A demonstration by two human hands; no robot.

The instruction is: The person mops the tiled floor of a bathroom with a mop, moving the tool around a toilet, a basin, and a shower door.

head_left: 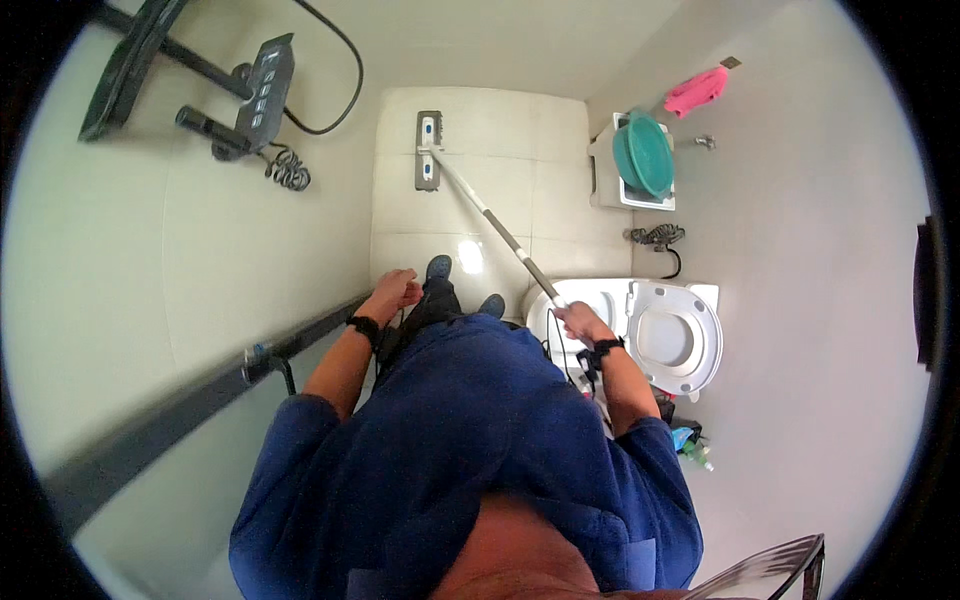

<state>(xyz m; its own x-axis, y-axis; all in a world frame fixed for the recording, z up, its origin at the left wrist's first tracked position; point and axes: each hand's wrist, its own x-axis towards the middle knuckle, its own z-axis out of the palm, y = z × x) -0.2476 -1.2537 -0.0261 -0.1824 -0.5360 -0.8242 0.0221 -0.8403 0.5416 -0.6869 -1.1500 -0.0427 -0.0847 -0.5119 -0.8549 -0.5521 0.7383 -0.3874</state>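
My right hand (581,323) is wrapped round the upper end of a flat mop's grey and white handle (503,233), beside the toilet. The handle slants away to the far left. Its rectangular grey mop head (428,151) lies flat on the tiled floor, near the left wall. My left hand (396,291) hangs near the left wall by my leg, with its fingers loosely bent and a gap showing at the thumb. Nothing is visible in it, and it is apart from the mop. Both wrists wear black bands.
To my right stands a white toilet (705,302) with its lid up. Beyond it, a teal basin (644,155) sits on a white stand (603,172). A pink cloth (697,92) hangs on the right wall. Black shower fittings (266,95) jut from the left wall.
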